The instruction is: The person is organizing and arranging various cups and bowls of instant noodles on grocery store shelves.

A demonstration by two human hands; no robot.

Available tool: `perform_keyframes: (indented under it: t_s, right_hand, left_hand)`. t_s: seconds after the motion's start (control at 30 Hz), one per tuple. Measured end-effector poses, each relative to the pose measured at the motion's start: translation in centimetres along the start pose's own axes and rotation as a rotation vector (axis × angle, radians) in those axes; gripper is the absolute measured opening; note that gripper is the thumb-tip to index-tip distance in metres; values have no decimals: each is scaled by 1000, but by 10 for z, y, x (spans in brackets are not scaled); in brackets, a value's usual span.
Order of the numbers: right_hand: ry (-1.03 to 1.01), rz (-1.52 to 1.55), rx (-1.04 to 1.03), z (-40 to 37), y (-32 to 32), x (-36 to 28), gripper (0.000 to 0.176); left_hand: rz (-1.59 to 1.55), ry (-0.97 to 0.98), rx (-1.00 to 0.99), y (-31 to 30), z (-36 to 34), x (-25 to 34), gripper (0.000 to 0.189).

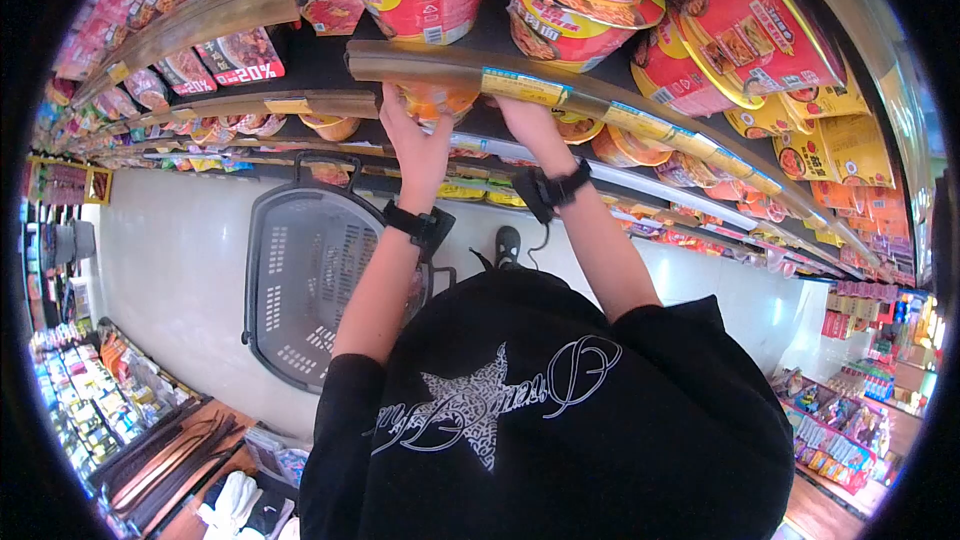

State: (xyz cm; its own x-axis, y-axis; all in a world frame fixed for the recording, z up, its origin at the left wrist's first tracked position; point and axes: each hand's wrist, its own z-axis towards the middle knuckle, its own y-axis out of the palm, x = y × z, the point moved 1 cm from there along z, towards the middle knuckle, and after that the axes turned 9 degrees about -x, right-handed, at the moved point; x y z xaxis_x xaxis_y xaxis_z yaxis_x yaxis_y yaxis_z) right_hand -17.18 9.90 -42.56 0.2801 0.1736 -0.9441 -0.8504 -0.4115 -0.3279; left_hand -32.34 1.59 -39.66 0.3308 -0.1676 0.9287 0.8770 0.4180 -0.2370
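Under the front edge of an upper shelf (400,62), my left hand (416,140) grips an orange noodle bowl (437,100), with its fingers along the bowl's left and lower side. My right hand (528,125) reaches under the same shelf edge, to the right of that bowl; its fingers are hidden behind the price strip (525,86). Large red instant-noodle buckets (432,8) stand on the shelf above both hands. More bowls (625,147) sit on the lower shelf to the right. Black bands with small devices are on both wrists.
A grey shopping basket (300,280) stands on the pale floor (170,270) at the left, near the shelf foot. Yellow packets (840,150) hang at the upper right. Belts (170,470) and white items (235,500) lie at the lower left.
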Motion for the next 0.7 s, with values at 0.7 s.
perform_keyframes:
  t_s: [0.7]
  right_hand:
    - [-195,-750,482,-68,-68,2,19]
  left_hand:
    - [-270,-378,-605,62,-43,-43,56]
